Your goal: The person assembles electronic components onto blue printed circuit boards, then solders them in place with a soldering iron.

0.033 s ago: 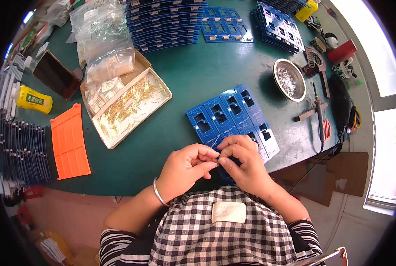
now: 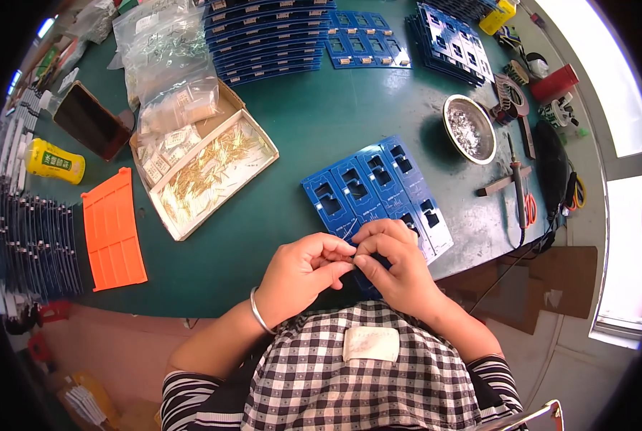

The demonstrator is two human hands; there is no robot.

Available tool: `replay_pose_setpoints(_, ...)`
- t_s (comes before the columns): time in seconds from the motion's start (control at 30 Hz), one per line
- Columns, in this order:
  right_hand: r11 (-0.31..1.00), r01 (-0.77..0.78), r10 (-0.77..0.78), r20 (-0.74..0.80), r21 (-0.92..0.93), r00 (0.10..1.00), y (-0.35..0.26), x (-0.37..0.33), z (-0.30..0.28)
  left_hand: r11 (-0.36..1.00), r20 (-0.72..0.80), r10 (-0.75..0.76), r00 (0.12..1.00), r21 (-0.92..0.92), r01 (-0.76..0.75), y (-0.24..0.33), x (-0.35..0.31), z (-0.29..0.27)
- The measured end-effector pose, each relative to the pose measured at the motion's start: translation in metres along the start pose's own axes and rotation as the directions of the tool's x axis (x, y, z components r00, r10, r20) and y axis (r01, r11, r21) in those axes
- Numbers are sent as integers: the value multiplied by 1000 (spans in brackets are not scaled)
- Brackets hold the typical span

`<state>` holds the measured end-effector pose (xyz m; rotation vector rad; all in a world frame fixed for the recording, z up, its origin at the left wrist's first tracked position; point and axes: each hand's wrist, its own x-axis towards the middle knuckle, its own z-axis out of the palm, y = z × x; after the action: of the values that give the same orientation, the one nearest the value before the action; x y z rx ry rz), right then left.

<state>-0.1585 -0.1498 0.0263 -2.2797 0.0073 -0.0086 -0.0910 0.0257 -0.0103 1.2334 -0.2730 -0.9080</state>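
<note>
Nothing has visibly shifted since the earlier frame. On the green table [image 2: 321,115], the blue circuit-board panel [image 2: 387,201] lies at a slant, its near part covered by the hands. Left hand [image 2: 297,269] and right hand [image 2: 395,266] meet over that part, fingers curled narrow, tips together; whether they close on some small piece, I cannot tell. Light fingertip pressure and steady wrists above the panel would probably suit such fine work. Left of the panel, open room reaches to the carton tray [image 2: 164,215]; right of it, the table's edge runs near, with the metal bowl [image 2: 488,136] and soldering iron [image 2: 517,179] farther out.
</note>
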Motion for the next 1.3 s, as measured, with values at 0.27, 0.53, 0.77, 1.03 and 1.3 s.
replay_pose_setpoints(0.27,986,-21,-4,-146,-168,989,20,2,-5,998,-62,42,997,43,-39,-4,-1,-8)
replay_pose_setpoints(0.53,947,37,-96,-171,-319,981,21,7,7,998,-76,49,996,51,-45,-4,-2,-8)
replay_pose_setpoints(0.77,937,54,-125,-186,-346,974,21,7,8,998,-74,41,996,47,-37,-4,-1,-8)
replay_pose_setpoints(1.03,850,140,-249,-154,-507,956,16,5,15,994,-57,77,995,88,-72,-5,-1,-8)
replay_pose_setpoints(1.3,684,214,-374,-83,-698,924,17,0,18,994,-41,87,995,75,-84,-4,-2,-8)
